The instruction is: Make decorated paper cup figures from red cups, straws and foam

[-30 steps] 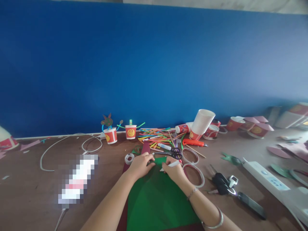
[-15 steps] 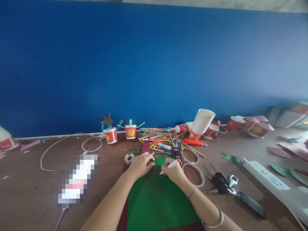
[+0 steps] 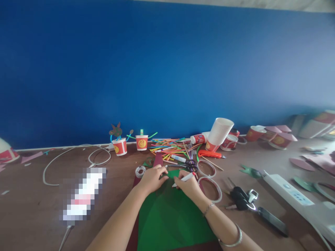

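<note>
A green sheet of paper (image 3: 172,223) lies in front of me on top of a dark red sheet (image 3: 133,223). My left hand (image 3: 154,178) rests on the green sheet's upper left part, thumb and fingers apart, holding nothing. In my right hand (image 3: 187,183) is a white marker with a red end (image 3: 187,176); its tip points down and left at the paper. Whether the tip touches the sheet I cannot tell. Just beyond my hands lie scissors with dark handles (image 3: 192,165) and a glue stick (image 3: 178,158). A small tape roll (image 3: 140,171) sits beside my left hand.
Two tape rings (image 3: 210,190) lie right of my right hand, near keys (image 3: 239,198) and a power strip (image 3: 288,190). Colourful sticks (image 3: 170,148), an orange cutter (image 3: 209,153) and stacked paper cups (image 3: 219,134) line the wall. A cabled, blurred-out device (image 3: 85,195) lies left.
The marker and my right hand have shifted very slightly to the left. My left hand stays in place on the green paper.
</note>
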`<state>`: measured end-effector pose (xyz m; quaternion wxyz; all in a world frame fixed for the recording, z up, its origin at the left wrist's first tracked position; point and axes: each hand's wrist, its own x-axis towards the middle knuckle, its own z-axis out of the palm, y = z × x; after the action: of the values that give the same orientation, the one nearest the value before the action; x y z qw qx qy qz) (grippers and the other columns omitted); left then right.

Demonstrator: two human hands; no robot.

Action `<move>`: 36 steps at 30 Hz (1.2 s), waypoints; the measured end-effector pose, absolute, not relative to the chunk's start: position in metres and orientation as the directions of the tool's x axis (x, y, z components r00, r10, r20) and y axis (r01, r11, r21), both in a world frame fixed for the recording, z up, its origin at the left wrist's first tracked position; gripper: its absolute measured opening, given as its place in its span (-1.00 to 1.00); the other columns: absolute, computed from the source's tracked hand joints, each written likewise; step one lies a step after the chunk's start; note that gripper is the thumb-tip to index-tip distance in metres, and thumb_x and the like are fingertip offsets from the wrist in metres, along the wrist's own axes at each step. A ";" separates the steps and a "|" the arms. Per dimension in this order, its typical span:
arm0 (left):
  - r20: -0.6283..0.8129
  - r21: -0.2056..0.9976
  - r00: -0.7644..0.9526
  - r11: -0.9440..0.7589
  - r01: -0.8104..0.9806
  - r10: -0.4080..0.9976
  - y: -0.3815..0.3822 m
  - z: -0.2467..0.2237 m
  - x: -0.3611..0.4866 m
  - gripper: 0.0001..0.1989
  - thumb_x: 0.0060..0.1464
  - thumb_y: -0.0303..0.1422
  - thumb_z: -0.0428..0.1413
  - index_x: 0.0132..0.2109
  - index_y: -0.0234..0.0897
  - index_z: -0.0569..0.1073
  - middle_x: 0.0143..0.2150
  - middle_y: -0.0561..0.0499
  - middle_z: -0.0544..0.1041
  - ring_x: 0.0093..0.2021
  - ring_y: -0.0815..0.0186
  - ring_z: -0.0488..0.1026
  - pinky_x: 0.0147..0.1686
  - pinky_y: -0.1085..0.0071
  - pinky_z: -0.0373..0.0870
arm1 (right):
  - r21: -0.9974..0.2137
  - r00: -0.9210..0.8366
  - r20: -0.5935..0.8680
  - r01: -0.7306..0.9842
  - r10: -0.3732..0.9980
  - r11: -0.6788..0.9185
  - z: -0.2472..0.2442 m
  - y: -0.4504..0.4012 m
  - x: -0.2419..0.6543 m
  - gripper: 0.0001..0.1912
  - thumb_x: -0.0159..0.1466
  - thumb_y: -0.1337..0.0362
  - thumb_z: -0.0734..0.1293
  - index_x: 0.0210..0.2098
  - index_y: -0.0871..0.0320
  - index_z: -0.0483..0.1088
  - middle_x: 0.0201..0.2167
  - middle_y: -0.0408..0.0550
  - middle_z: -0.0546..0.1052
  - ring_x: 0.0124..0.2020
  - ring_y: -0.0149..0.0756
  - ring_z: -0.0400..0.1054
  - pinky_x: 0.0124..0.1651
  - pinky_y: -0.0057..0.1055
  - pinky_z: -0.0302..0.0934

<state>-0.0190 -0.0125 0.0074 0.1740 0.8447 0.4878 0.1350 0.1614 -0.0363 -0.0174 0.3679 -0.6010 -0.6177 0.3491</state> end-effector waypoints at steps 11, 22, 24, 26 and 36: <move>0.065 0.412 0.493 -0.473 0.778 0.868 -0.012 0.008 -0.019 -0.81 0.13 -0.22 0.02 -0.13 -0.14 0.41 -0.26 0.05 0.44 -0.31 0.32 0.44 -0.37 0.47 0.24 | -0.855 0.035 0.075 0.517 0.997 0.046 -0.019 -0.034 0.162 -0.72 0.09 0.18 0.25 -0.67 0.10 0.14 -0.75 -0.21 0.38 -0.67 -0.43 0.18 -0.59 -0.53 0.00; 0.047 0.415 0.492 -0.465 0.782 0.870 -0.012 0.008 -0.019 -0.80 0.13 -0.22 0.01 -0.12 -0.13 0.41 -0.25 0.04 0.44 -0.29 0.31 0.44 -0.35 0.47 0.24 | -0.866 0.054 0.083 0.497 0.995 0.045 -0.018 -0.034 0.163 -0.73 0.08 0.16 0.26 -0.66 0.10 0.15 -0.74 -0.23 0.38 -0.67 -0.43 0.17 -0.59 -0.52 0.00; 0.058 0.419 0.493 -0.469 0.777 0.868 -0.011 0.007 -0.019 -0.80 0.13 -0.22 0.01 -0.13 -0.13 0.41 -0.25 0.04 0.44 -0.29 0.31 0.43 -0.36 0.47 0.24 | -0.859 0.051 0.081 0.511 0.995 0.043 -0.018 -0.034 0.163 -0.73 0.08 0.17 0.26 -0.66 0.10 0.13 -0.75 -0.24 0.36 -0.67 -0.43 0.16 -0.59 -0.52 -0.02; 0.066 0.421 0.493 -0.473 0.774 0.867 -0.011 0.006 -0.019 -0.80 0.14 -0.21 0.01 -0.13 -0.13 0.41 -0.25 0.04 0.44 -0.30 0.31 0.43 -0.36 0.48 0.23 | -0.849 0.045 0.087 0.526 0.995 0.050 -0.018 -0.034 0.163 -0.73 0.07 0.19 0.25 -0.67 0.10 0.12 -0.75 -0.23 0.35 -0.67 -0.43 0.14 -0.59 -0.51 -0.02; 0.079 0.425 0.497 -0.481 0.767 0.864 -0.011 0.005 -0.020 -0.81 0.13 -0.22 0.03 -0.14 -0.13 0.41 -0.25 0.05 0.44 -0.31 0.32 0.43 -0.38 0.48 0.22 | -0.856 0.038 0.059 0.516 0.997 0.031 -0.019 -0.034 0.163 -0.77 0.02 0.23 0.22 -0.69 0.09 0.09 -0.79 -0.24 0.30 -0.70 -0.45 0.12 -0.62 -0.53 -0.05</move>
<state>-0.0201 -0.0111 0.0054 0.1695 0.8485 0.4805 0.1426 0.1625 -0.0341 -0.0190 0.3729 -0.6166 -0.6136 0.3229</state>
